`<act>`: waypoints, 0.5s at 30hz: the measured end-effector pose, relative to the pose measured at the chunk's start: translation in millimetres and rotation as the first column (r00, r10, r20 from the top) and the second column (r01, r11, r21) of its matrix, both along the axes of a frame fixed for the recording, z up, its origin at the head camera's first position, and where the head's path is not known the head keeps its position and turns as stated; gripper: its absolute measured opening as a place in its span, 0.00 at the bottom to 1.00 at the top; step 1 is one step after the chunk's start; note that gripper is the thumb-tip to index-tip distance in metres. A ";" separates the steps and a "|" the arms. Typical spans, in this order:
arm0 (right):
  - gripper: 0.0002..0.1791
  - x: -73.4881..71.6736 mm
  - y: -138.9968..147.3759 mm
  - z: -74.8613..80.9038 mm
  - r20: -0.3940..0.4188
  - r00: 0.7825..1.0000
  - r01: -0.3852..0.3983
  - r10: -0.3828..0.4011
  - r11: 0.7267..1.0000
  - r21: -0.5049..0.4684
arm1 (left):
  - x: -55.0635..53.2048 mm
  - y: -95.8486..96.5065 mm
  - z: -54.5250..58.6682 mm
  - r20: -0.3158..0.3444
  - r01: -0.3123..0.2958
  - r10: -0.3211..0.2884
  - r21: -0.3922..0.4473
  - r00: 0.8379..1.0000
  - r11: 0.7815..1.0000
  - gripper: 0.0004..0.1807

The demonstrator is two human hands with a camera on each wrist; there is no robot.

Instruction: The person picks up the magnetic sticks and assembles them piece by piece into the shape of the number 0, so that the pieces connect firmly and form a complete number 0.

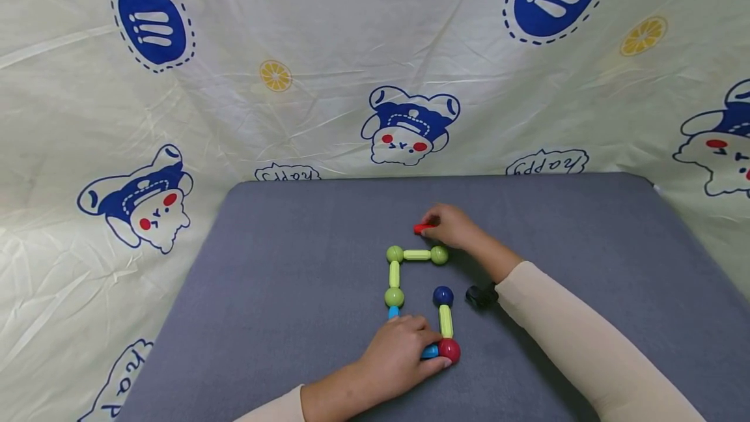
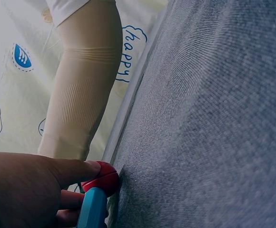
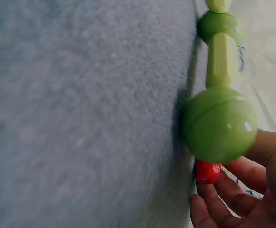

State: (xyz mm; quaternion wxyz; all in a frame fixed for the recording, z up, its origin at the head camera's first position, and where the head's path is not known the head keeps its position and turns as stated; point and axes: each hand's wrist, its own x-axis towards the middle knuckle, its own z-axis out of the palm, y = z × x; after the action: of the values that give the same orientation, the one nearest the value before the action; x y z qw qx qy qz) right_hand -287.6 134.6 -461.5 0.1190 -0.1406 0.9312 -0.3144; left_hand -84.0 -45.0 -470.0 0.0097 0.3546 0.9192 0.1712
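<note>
Between thumb and fingers, my right hand (image 1: 451,225) pinches a short red rod (image 1: 419,229) near the far side of the table. Just nearer lies a chain of green balls joined by light green rods; its end ball (image 3: 220,124) looms beside the red rod in the right wrist view. My left hand (image 1: 395,351) grips the red ball (image 1: 450,350), with the thumb on it. A blue rod (image 2: 92,209) meets that ball, partly under the fingers. From the red ball, a light green rod (image 1: 446,322) leads to a dark blue ball (image 1: 443,295). Another blue rod (image 1: 394,312) is mostly hidden by the left hand.
Grey cloth covers the table (image 1: 293,266). A black device (image 1: 482,296) sits by the right cuff. Behind the table hangs a pale printed sheet (image 1: 328,31) with cartoon figures and orange slices.
</note>
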 end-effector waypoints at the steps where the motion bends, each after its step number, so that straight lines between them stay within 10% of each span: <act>1: 0.12 1.1 3.5 -0.1 0.009 1.000 0.016 -0.016 1.000 -0.012 | 0.0 0.2 0.2 0.012 -0.001 0.001 -0.001 1.000 1.000 0.18; 15: 0.18 39.7 33.9 17.8 0.021 0.998 0.059 -0.056 0.984 -0.167 | 0.4 1.3 1.0 0.034 -0.013 0.013 0.001 0.999 1.000 0.18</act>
State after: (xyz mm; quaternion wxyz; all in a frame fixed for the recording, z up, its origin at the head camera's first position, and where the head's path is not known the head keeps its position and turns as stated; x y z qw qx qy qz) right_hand -247.9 168.4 -443.8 0.1050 -0.1209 0.9042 -0.3961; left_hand -83.6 -43.6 -469.0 0.0239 0.3455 0.9211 0.1779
